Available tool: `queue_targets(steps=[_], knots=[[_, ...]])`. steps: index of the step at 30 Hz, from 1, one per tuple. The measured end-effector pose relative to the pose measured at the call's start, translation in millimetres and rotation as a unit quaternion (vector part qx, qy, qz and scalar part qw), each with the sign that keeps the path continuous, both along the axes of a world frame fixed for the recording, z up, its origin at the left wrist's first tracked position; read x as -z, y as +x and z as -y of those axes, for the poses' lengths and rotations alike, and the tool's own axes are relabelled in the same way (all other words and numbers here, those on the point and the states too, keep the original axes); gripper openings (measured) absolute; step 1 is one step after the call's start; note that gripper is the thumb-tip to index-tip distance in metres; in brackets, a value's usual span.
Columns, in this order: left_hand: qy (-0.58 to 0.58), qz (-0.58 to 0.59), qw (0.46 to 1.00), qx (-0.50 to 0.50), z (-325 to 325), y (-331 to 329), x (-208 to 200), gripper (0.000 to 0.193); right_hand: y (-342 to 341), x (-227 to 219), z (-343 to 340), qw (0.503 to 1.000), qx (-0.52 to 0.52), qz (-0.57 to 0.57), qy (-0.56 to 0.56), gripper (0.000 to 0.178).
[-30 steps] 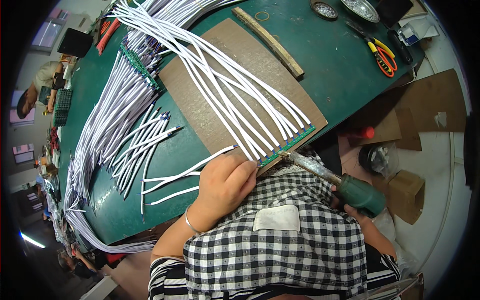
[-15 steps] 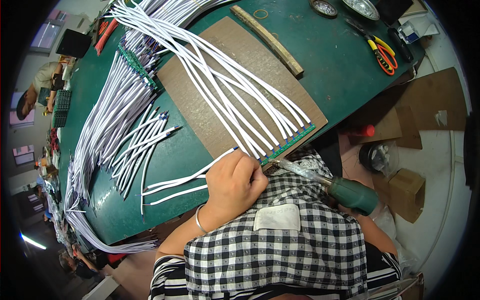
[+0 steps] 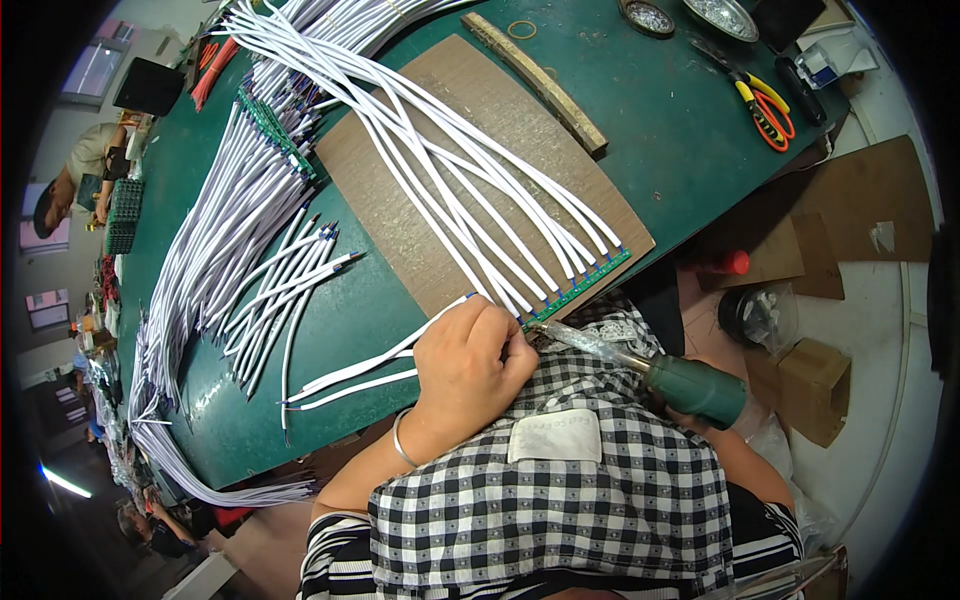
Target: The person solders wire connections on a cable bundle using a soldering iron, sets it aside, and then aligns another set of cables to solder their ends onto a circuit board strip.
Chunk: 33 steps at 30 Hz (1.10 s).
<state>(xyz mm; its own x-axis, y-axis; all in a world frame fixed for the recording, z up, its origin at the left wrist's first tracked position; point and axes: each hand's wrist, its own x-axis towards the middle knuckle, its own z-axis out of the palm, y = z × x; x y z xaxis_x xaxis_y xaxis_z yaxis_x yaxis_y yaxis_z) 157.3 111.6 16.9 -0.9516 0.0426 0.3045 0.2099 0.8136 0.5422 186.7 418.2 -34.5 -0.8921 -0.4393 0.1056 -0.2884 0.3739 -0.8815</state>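
My left hand (image 3: 468, 358) is closed around white cables (image 3: 360, 374) at the near left corner of a brown board (image 3: 400, 235). One cable's blue end shows just past its knuckles. Beside its fingers lies a narrow green circuit board (image 3: 575, 290) along the brown board's near edge, with a row of white cables (image 3: 470, 190) joined to it by blue wires. In my right hand (image 3: 697, 425) is a soldering iron (image 3: 695, 388) with a green handle. Its tip is at the left end of the circuit board; the handle hides most of the fingers.
Bundled white cables (image 3: 215, 210) and a loose pile (image 3: 285, 290) lie to the left on the green table (image 3: 660, 120). A wooden bar (image 3: 535, 80) is behind the board. Pliers (image 3: 755, 95) and metal dishes (image 3: 722, 14) sit far right. A cardboard box (image 3: 815, 390) stands on the floor.
The soldering iron has shifted a little to the left, its tip now nearer my left fingers. My left hand has hardly moved, and the cables it holds have shifted slightly.
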Motion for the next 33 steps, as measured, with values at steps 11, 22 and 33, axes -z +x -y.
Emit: queue_targets(steps=[11, 22, 33], knots=[[0.003, 0.012, 1.0, 0.001, 0, -1, 0, 0.015, -6, -9, 6, 0.999, -0.029, -0.026, 0.001, 0.041], [-0.005, 0.003, 1.0, -0.005, 0, -1, 1, 0.015, -8, -13, 12, 0.995, -0.032, 0.013, -0.097, 0.043], [-0.006, 0.012, 1.0, -0.002, 0, -1, 0, 0.014, -2, -9, -8, 0.997, -0.032, -0.006, -0.068, 0.046]])
